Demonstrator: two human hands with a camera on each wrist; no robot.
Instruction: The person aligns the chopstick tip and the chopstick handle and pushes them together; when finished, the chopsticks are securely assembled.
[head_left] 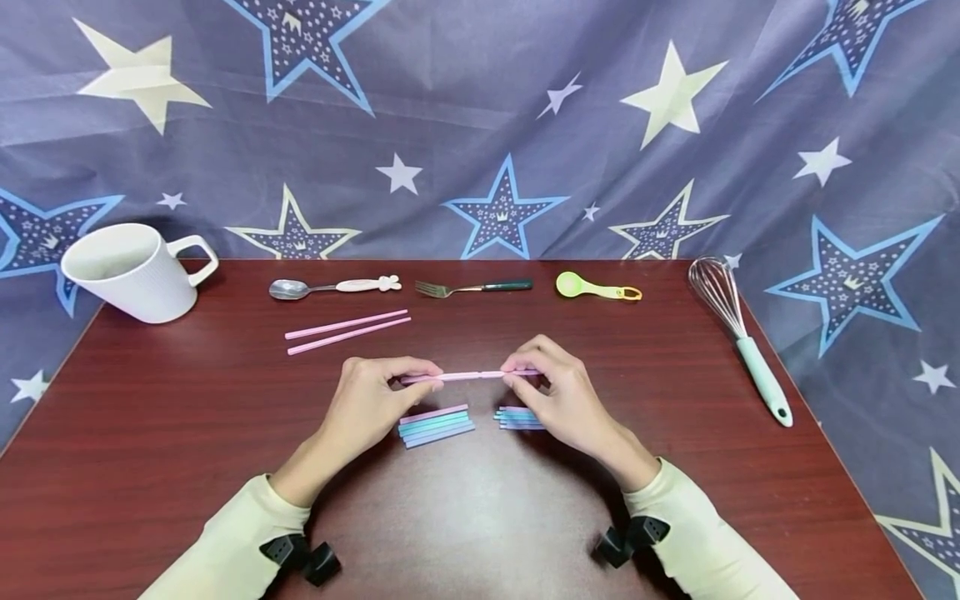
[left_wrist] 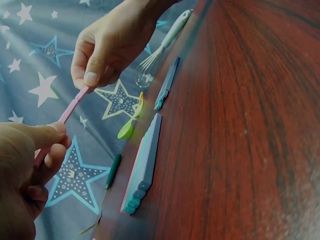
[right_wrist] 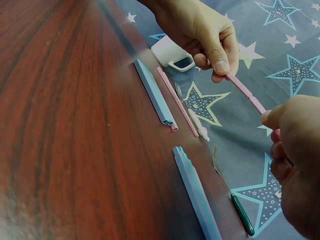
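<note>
Both hands hold a thin pink chopstick (head_left: 471, 377) level above the table, with a small notch or seam near its middle. The left hand (head_left: 369, 393) pinches it on the left between thumb and fingers; the right hand (head_left: 561, 398) pinches it on the right. Below the left hand lies a row of short sticks (head_left: 437, 427) in pink, teal and blue. Another row of short sticks (head_left: 517, 418) lies below the right hand, partly hidden by it. Two long pink chopsticks (head_left: 348, 323) lie side by side farther back on the left.
Along the back of the brown table (head_left: 187, 400) are a white mug (head_left: 142, 279), a spoon (head_left: 360, 285), a fork (head_left: 476, 287) and a green measuring spoon (head_left: 596, 287). A whisk (head_left: 750, 350) lies at the right edge. A star-patterned cloth (head_left: 450, 125) hangs behind.
</note>
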